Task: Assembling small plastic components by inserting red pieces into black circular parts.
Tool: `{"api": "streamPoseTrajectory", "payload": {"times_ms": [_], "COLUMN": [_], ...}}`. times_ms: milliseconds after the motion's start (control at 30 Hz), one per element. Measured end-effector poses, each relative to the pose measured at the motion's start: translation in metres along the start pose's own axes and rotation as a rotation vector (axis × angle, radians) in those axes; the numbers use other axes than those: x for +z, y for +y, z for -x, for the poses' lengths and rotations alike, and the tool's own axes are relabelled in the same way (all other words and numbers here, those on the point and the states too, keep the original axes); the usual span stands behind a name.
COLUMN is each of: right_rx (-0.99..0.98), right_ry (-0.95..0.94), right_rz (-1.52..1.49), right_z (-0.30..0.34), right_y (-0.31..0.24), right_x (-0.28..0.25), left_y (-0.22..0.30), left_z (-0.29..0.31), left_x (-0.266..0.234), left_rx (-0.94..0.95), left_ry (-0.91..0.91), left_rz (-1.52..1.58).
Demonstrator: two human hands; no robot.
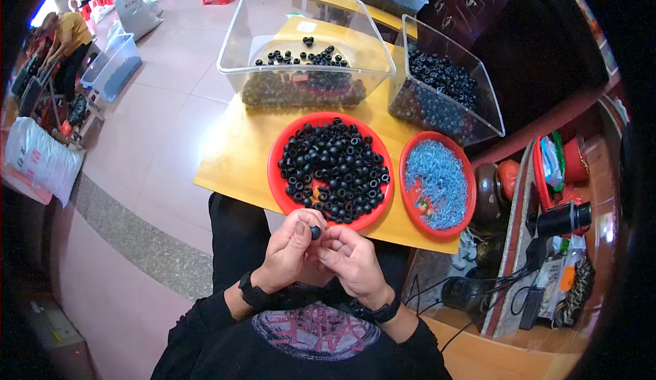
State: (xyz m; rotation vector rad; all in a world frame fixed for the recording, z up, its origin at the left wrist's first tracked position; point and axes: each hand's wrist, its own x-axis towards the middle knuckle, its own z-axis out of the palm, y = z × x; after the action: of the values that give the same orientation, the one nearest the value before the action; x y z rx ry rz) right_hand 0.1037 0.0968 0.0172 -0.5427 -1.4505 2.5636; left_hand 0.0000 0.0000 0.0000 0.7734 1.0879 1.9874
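My left hand (281,253) pinches a small round black plastic piece (315,232) with a hole in it between thumb and fingers. Close beside it, the fingers of my right hand (357,268) are pressed together; whatever they hold is too small to make out. Both hands are over my lap, at the near rim of a red round tray (274,170) heaped with similar black ring-like pieces (335,155). To its right, a smaller red tray (472,182) holds a pile of tiny clear-bluish pieces (437,182).
The trays sit on a yellow table (229,151). Behind them stand two clear plastic bins, one (236,45) at centre and one (488,107) at right, both containing black pieces. Cables and a cluttered shelf (506,271) lie to the right. A person (68,42) is at far left.
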Motion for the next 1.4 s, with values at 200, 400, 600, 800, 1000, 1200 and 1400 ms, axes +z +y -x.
{"api": "streamPoseTrajectory", "payload": {"times_ms": [200, 400, 600, 800, 1000, 1200, 1400], "right_rx": [-0.034, -0.153, -0.077, 0.008, -0.031, -0.005, -0.018], "right_ry": [0.058, 0.169, 0.198, 0.088, 0.034, -0.013, 0.064], "right_rz": [-0.226, -0.129, -0.160, -0.307, -0.367, -0.419, -0.247], "right_z": [-0.007, -0.012, -0.015, -0.013, -0.006, -0.008, -0.007], "right_y": [0.002, 0.006, 0.007, 0.002, -0.005, -0.005, -0.012], "right_x": [0.010, 0.017, 0.008, -0.006, -0.015, -0.018, -0.017], "left_y": [0.004, -0.008, -0.006, -0.001, 0.002, 0.000, 0.008], "left_z": [-0.002, -0.002, 0.001, -0.003, 0.000, 0.003, 0.006], "left_x": [0.007, 0.009, 0.010, 0.000, -0.012, -0.013, -0.019], "left_rx": [-0.128, 0.050, -0.003, -0.025, -0.149, -0.130, -0.251], "left_ry": [0.158, 0.087, 0.070, 0.104, 0.216, 0.173, 0.032], "left_rz": [0.057, -0.055, -0.036, 0.225, 0.270, 0.301, 0.292]}}
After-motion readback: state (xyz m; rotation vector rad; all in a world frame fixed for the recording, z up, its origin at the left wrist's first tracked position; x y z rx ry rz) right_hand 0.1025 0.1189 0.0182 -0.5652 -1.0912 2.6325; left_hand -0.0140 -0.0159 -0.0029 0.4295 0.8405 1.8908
